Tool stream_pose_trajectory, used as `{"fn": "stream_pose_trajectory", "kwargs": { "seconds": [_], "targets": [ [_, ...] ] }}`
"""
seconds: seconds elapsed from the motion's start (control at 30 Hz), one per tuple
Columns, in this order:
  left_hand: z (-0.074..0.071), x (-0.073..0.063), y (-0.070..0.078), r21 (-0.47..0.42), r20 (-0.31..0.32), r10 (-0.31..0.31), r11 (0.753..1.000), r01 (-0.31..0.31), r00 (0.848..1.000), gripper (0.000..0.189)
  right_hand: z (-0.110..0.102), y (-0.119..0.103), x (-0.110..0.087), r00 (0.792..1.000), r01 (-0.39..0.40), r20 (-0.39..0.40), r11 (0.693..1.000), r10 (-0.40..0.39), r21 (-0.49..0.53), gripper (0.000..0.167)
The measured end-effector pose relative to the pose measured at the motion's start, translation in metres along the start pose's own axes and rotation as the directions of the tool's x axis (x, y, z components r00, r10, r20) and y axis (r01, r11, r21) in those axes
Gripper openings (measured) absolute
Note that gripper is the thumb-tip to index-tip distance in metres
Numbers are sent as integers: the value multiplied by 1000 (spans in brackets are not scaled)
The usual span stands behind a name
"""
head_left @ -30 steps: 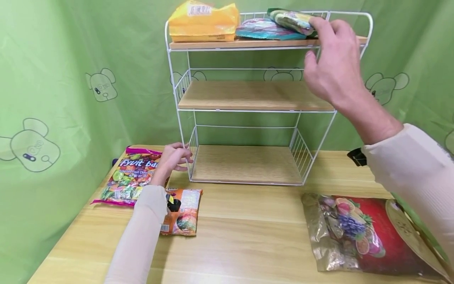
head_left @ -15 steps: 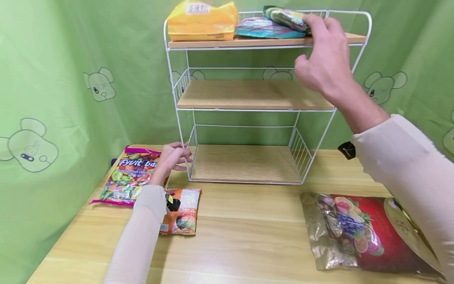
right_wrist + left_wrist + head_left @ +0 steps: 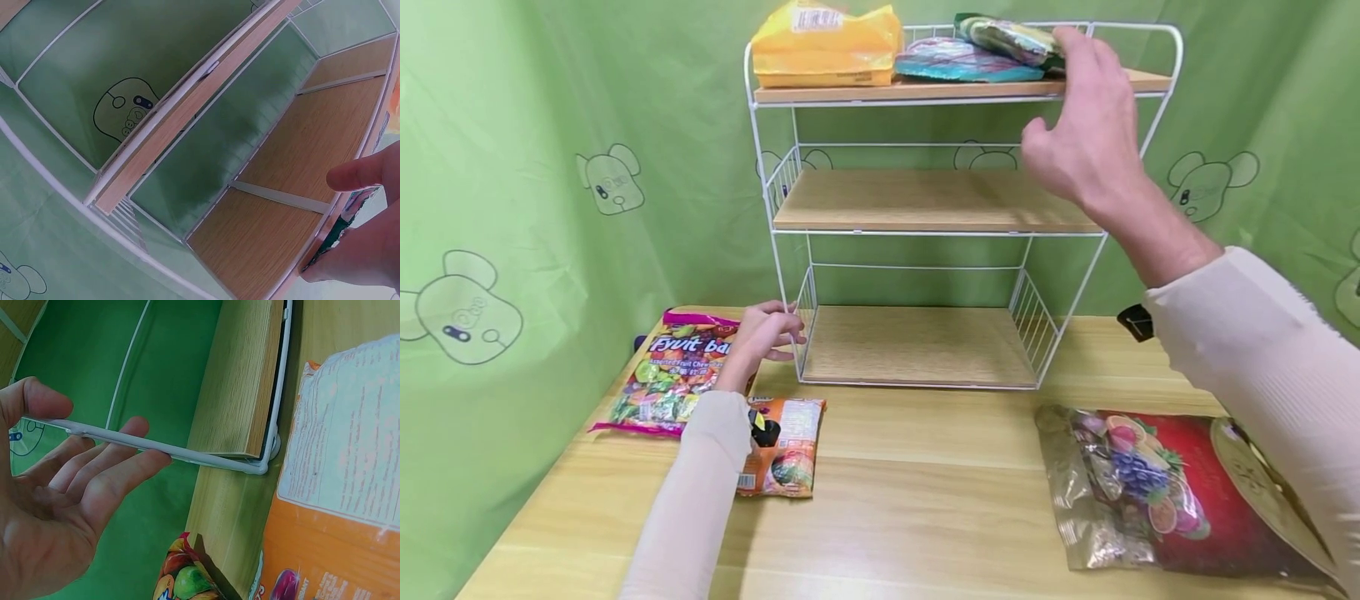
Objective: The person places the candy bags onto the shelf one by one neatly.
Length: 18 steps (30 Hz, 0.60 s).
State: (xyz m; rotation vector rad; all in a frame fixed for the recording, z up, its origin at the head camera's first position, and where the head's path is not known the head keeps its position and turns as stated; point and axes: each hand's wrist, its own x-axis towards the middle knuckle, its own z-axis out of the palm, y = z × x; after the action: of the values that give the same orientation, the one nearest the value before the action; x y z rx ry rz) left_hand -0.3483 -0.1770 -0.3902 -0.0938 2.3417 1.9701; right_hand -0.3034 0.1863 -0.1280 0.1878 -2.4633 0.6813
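My left hand holds the front left post of a white wire rack with wooden shelves. In the left wrist view, the thumb lies on one side of the post and the fingers reach behind it. Up at the top shelf, my right hand touches the right end of a green snack bag with its fingers. Its thumb points away, in front of the shelf edge. That green bag leans on a flat blue bag. Beside them stands a yellow bag.
On the wooden table, a Fyvit bar candy bag and an orange bag lie by my left arm. A large red and gold fruit-print bag lies at the right. Green cloth hangs behind the rack.
My right hand has shifted slightly left along the top shelf, and the green bag moved a little left with it, mostly in the first half second. My left hand stays on the post.
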Motion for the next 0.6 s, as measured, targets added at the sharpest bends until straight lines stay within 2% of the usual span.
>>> {"fn": "stream_pose_trajectory", "kwargs": {
  "seconds": [0.23, 0.4, 0.5, 0.6],
  "targets": [
    [-1, 0, 1, 6, 1, 8, 1000, -8, 1000, 43, -3, -5, -7, 998, 15, -57, 999, -13, 32, 80],
    [-1, 0, 1, 4, 0, 10, 1000, -10, 1000, 42, -4, -10, -15, 991, 80, -109, 995, -73, 54, 82],
    [-1, 0, 1, 8, -1, 4, 1000, -4, 1000, 42, -1, -9, -20, 983, 122, -148, 991, -111, 61, 78],
    [-1, 0, 1, 4, -5, -2, 1000, 2, 1000, 42, 6, -8, -26, 962, 190, -214, 980, -172, 66, 70]
  ]
}}
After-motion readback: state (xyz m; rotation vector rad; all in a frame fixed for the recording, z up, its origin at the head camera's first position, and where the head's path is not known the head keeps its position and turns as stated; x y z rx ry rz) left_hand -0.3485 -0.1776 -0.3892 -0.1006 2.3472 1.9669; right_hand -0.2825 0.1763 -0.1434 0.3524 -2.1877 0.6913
